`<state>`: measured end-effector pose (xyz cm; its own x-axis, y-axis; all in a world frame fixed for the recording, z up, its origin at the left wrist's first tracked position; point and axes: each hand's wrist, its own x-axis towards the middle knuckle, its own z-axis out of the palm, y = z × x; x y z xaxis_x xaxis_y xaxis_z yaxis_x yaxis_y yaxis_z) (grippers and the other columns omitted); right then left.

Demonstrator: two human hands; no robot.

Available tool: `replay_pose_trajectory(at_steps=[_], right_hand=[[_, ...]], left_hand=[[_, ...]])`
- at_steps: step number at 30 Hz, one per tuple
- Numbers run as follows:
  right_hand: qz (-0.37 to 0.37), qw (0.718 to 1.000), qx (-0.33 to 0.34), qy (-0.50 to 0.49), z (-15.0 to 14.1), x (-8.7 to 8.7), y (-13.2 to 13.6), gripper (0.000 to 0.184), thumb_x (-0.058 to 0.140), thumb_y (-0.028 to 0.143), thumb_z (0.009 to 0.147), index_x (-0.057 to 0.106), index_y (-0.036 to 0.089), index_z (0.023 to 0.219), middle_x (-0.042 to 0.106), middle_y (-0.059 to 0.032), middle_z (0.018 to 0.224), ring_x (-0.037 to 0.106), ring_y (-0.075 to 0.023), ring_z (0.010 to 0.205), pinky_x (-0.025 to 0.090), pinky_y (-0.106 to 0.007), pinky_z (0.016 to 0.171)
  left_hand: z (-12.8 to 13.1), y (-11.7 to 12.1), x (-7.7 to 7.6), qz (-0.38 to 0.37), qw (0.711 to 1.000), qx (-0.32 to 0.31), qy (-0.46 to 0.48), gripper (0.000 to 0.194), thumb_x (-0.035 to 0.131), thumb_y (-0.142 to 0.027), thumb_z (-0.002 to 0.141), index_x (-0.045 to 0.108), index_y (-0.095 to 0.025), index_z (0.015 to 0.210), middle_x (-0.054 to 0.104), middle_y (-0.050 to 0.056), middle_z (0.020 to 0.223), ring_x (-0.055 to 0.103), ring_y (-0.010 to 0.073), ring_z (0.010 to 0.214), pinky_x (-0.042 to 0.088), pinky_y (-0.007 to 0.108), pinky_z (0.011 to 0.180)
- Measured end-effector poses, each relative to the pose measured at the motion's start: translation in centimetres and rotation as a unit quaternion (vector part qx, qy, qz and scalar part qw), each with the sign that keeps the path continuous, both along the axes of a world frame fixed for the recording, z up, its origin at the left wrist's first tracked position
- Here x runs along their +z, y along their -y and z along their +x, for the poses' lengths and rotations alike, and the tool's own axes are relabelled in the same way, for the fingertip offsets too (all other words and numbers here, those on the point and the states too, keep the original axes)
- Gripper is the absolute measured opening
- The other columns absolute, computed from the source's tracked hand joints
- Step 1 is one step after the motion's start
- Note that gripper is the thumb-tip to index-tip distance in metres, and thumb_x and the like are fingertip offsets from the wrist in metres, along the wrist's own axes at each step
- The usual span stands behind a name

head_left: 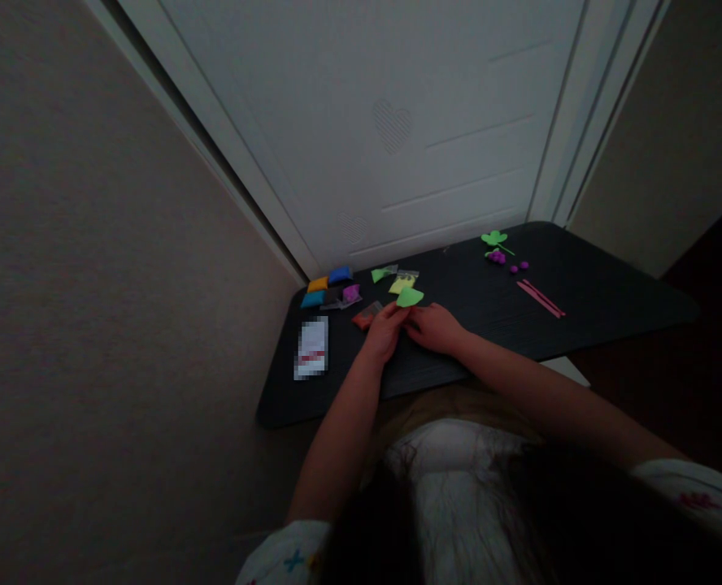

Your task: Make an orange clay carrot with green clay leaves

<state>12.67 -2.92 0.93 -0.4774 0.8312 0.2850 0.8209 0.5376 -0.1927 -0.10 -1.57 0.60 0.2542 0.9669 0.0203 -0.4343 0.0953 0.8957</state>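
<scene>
My left hand (pixel 386 331) and my right hand (pixel 439 327) meet above the front middle of the dark table. A thin, flat light-green clay piece (pixel 410 297) stands out past the fingertips of my left hand, which is closed on it. Beneath the green piece, a little red (pixel 412 311) shows between the two hands; its shape is hidden. My right hand's fingers are curled in against it, and I cannot make out exactly what they grip. Close to the left hand lies a clear packet of red clay (pixel 366 317). A pale yellow clay packet (pixel 403 283) is just behind the green piece.
On the black table (pixel 458 284), orange (pixel 318 284), blue (pixel 340 275), teal (pixel 313 300) and purple (pixel 351 293) clay packets sit at left. A blurred white packet (pixel 312 348) is nearer. At right are a green clover shape (pixel 494 238), purple balls (pixel 496 257) and pink sticks (pixel 541 299).
</scene>
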Motion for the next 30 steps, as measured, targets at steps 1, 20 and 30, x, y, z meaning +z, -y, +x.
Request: replay_pose_trajectory(at_steps=[1,20,30], right_hand=[[-0.001,1.0,-0.001,-0.002,0.0,0.0,0.0,0.031,0.036,0.033,0.083,0.055,0.014,0.099,0.062,-0.0119,0.1,0.056,-0.0241,0.089,0.033,-0.033,0.075],[-0.029,0.982,-0.032,-0.182,0.8,-0.8,-0.8,0.031,0.034,0.04,0.084,0.055,0.018,0.084,0.06,-0.004,0.076,0.052,-0.0138,0.065,0.033,-0.024,0.057],[0.012,0.946,0.024,-0.324,0.8,-0.9,-1.1,0.029,0.046,0.036,0.08,0.05,0.017,0.101,0.056,-0.0049,0.087,0.05,-0.0132,0.071,0.04,-0.026,0.066]], left_hand=[[0.0,-0.1,-0.1,0.002,1.0,-0.003,-0.001,0.02,0.065,-0.014,0.062,0.064,-0.015,0.082,0.065,0.002,0.079,0.058,0.0143,0.085,0.037,0.027,0.083],[-0.9,-0.6,-0.1,-0.043,0.997,0.039,0.046,0.018,0.064,-0.016,0.064,0.062,-0.016,0.083,0.063,0.0,0.083,0.057,0.0094,0.076,0.04,0.024,0.072],[-1.1,-0.8,-0.7,-0.089,0.992,-0.029,0.088,0.019,0.061,-0.011,0.067,0.061,-0.016,0.086,0.063,0.0,0.083,0.058,0.0085,0.076,0.041,0.022,0.074]])
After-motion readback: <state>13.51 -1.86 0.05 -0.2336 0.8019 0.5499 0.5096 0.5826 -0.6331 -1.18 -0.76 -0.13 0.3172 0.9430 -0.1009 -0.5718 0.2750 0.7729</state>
